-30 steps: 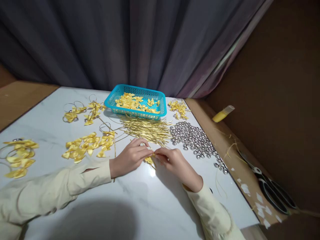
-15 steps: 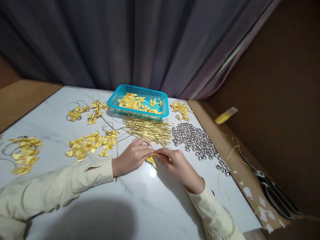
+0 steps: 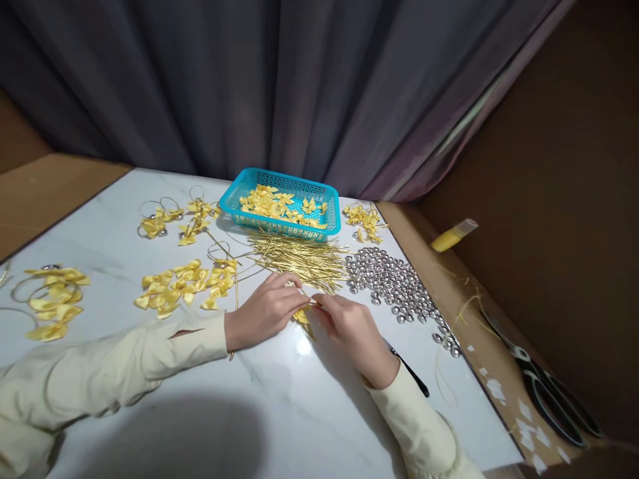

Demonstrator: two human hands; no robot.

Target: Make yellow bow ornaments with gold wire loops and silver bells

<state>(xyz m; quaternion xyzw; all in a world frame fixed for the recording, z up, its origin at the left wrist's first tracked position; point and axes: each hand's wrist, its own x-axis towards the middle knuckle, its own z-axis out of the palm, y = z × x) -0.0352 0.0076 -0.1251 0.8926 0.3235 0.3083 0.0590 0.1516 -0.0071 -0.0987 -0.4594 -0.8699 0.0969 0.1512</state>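
Note:
My left hand (image 3: 267, 313) is closed in a pinch on a yellow ribbon bow (image 3: 301, 318), which hangs below its fingertips. My right hand (image 3: 353, 336) pinches a thin gold cord (image 3: 313, 301) right beside it, the fingertips of both hands nearly meeting. Part of the bow and most of the cord are hidden by my fingers. Just beyond my hands lies a heap of cut gold cords (image 3: 299, 256). To the right of that heap, many small silver bells (image 3: 389, 279) are spread out.
A blue basket (image 3: 279, 229) of yellow bows stands at the back. More bows (image 3: 187, 286) and looped bows with bells (image 3: 57, 303) lie at left. A slim black tool (image 3: 412, 374) is by my right wrist. Scissors (image 3: 544, 379) and a yellow tube (image 3: 453, 235) lie on the right.
My right hand has shifted slightly and turned, its wrist moving a little left, uncovering more of the black tool. My left hand keeps its pinch. The view has shifted slightly.

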